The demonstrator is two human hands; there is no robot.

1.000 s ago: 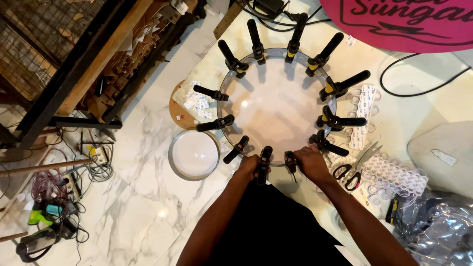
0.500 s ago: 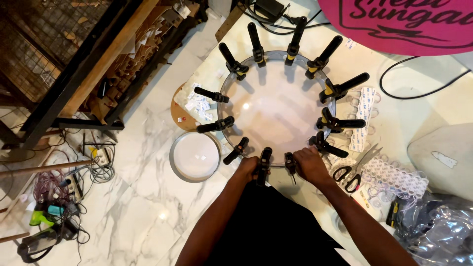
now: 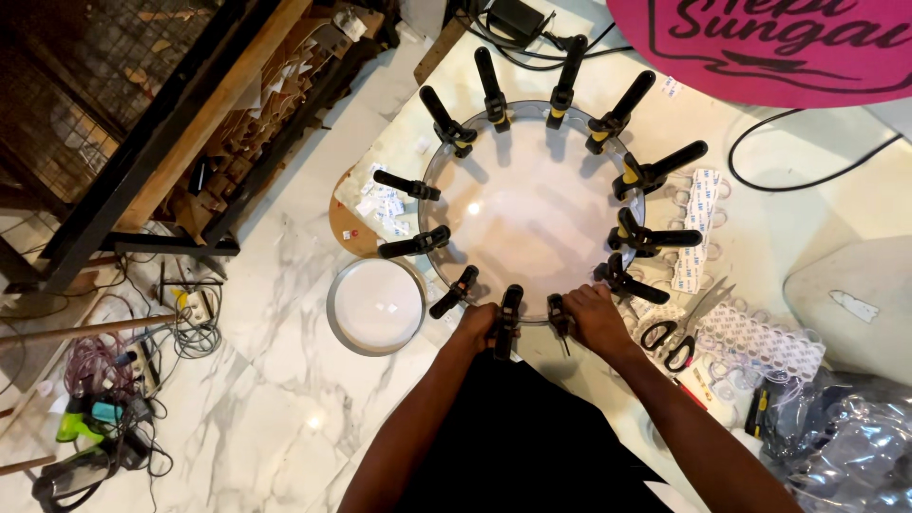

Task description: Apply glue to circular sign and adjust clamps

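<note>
Left hand (image 3: 478, 326) grips upright clamp (image 3: 509, 318); right hand (image 3: 597, 316) beside it.

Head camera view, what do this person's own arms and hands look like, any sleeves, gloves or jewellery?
Both forearms are bare up to the bottom edge of the picture: no sleeves show. The left hand and the right hand wear no gloves, and no ring, watch or bracelet can be seen on either wrist. Between the arms lies black cloth, plain and unmarked, probably the person's clothing.

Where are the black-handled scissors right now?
In the head view, the black-handled scissors lie on the pale tabletop to the right of the right hand, just outside the clamp-ringed round disc, beside the white perforated sheets.
</note>
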